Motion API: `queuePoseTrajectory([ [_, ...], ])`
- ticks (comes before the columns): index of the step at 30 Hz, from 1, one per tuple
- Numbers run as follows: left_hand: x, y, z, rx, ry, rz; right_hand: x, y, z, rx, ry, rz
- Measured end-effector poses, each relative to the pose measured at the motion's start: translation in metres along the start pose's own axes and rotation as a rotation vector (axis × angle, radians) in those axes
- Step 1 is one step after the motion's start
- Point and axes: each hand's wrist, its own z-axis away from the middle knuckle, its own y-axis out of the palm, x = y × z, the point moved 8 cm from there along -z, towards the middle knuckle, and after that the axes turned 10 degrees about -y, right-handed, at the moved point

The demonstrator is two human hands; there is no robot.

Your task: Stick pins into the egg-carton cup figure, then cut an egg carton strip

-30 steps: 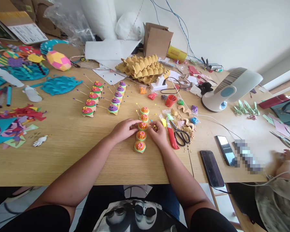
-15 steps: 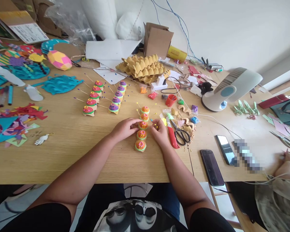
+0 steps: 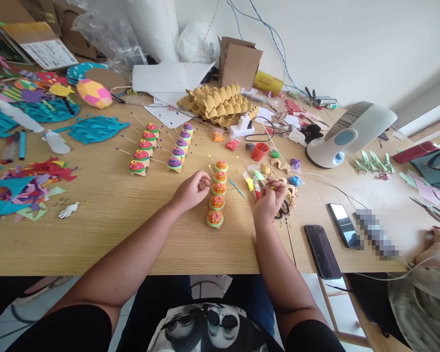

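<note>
A caterpillar made from an egg-carton strip (image 3: 217,202), with orange domes, green bands and yellow-tipped antennae, stands on the table in front of me. My left hand (image 3: 192,191) is just left of it, apart from it, its fingers curled in and nothing visible in them. To the right, my right hand (image 3: 269,198) is raised over the scissors and carton scraps, fingers pinched on what looks like a thin yellow-tipped stick, mostly hidden. A small blue modelling tool (image 3: 237,188) lies between the caterpillar and that hand. Red caterpillars (image 3: 142,154) and purple caterpillars (image 3: 179,149) stand behind on the left.
Black-handled scissors (image 3: 284,210) lie partly under my right hand. Beyond are bagged clay, a red cup (image 3: 259,152), egg trays (image 3: 218,105) and a white fan (image 3: 346,137). Two phones (image 3: 321,252) lie at front right. Paper scraps (image 3: 40,188) cover the left. Another person's hand (image 3: 438,242) rests at far right.
My right hand has moved away from the caterpillar to the right, over the scissors, uncovering the blue tool. My left hand has let go of the caterpillar and drawn slightly left.
</note>
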Motion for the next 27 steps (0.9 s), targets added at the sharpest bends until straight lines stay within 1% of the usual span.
queuePoseTrajectory([
  [3,-0.005,-0.004,0.002,-0.053,0.008,-0.014,0.012,-0.017,-0.016,-0.142,-0.013,-0.036],
  [5,-0.010,-0.006,0.004,-0.076,0.020,-0.037,0.014,-0.025,-0.024,-0.195,0.029,-0.061],
  [7,-0.015,-0.008,0.005,-0.097,0.039,-0.063,0.014,-0.027,-0.027,-0.198,0.097,-0.088],
  [9,-0.020,-0.011,0.007,-0.125,0.064,-0.076,0.014,-0.023,-0.028,-0.161,0.164,-0.109],
  [12,-0.027,-0.015,0.009,-0.165,0.097,-0.070,0.017,-0.015,-0.022,-0.071,0.232,-0.124],
  [14,-0.032,-0.018,0.012,-0.191,0.122,-0.064,0.020,-0.012,-0.012,-0.014,0.244,-0.109],
  [16,-0.038,-0.019,0.017,-0.213,0.163,-0.069,0.021,-0.012,0.003,0.054,0.234,-0.047],
  [18,-0.046,-0.019,0.022,-0.223,0.211,-0.090,0.017,-0.011,0.020,0.169,0.214,0.066],
  [20,-0.054,-0.017,0.026,-0.222,0.238,-0.124,0.011,-0.008,0.035,0.306,0.156,0.207],
  [22,-0.061,-0.015,0.027,-0.209,0.242,-0.151,0.009,-0.003,0.045,0.422,0.038,0.329],
  [24,-0.069,-0.013,0.028,-0.184,0.240,-0.166,0.007,0.006,0.051,0.527,-0.063,0.395],
  [25,-0.074,-0.011,0.028,-0.163,0.241,-0.176,0.005,0.010,0.053,0.572,-0.085,0.411],
  [27,-0.082,-0.006,0.032,-0.093,0.251,-0.221,-0.001,0.016,0.056,0.631,-0.077,0.428],
])
